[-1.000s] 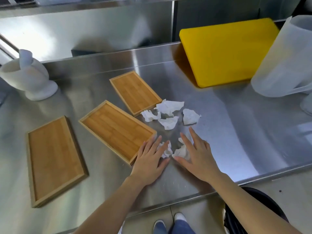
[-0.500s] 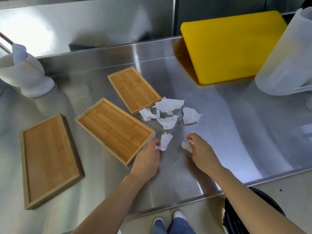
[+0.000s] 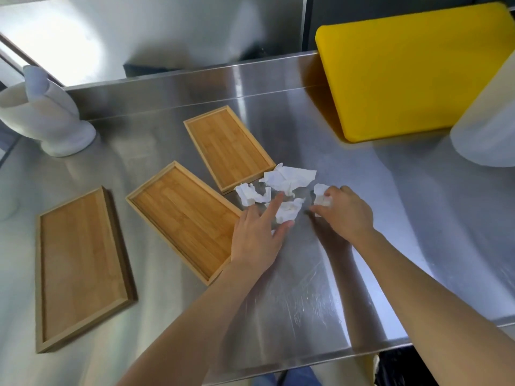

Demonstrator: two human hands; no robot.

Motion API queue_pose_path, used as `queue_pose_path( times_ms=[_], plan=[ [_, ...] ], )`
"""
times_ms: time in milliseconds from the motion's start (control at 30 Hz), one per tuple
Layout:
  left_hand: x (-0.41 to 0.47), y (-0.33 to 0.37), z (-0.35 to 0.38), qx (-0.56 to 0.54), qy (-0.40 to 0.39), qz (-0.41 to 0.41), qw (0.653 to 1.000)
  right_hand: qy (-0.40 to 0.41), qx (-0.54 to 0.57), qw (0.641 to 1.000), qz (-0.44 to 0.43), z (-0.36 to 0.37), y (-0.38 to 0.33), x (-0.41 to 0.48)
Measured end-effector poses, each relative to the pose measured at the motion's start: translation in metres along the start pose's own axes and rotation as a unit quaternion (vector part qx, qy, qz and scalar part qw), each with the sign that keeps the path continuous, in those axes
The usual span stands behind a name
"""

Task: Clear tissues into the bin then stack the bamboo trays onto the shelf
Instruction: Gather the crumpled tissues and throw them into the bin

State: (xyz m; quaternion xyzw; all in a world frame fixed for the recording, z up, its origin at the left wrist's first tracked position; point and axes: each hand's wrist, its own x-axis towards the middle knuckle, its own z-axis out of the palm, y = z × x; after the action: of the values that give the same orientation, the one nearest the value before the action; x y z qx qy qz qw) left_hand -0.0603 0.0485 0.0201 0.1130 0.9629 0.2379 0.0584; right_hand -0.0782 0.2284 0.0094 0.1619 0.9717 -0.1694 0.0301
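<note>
We see the crumpled tissues (image 3: pixel 288 178) lying on the steel counter (image 3: pixel 390 232), just beside the near corner of the farthest bamboo tray (image 3: pixel 228 147). The left hand (image 3: pixel 257 238) pinches one tissue between forefinger and thumb, while the right hand (image 3: pixel 344 214) is closed on another. Two more trays (image 3: pixel 181 218) (image 3: pixel 80 266) lie flat to the left, apart from each other.
</note>
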Motion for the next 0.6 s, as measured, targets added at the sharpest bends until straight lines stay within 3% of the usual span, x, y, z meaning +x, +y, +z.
queue_pose_path(
  times_ms=[167, 467, 600],
  plan=[
    [0.016, 0.007, 0.007, 0.075, -0.031, 0.006, 0.997, -0.021, 0.036, 0.999, -0.008, 0.006, 0.009, -0.002],
    [0.029, 0.010, 0.022, 0.130, -0.050, 0.039, 0.989, 0.141, 0.162, 0.977, 0.007, -0.032, 0.010, 0.006],
    [0.027, 0.011, 0.018, 0.091, -0.038, 0.043, 0.994, 0.140, 0.199, 0.970, 0.025, -0.042, 0.001, 0.015]
  ],
)
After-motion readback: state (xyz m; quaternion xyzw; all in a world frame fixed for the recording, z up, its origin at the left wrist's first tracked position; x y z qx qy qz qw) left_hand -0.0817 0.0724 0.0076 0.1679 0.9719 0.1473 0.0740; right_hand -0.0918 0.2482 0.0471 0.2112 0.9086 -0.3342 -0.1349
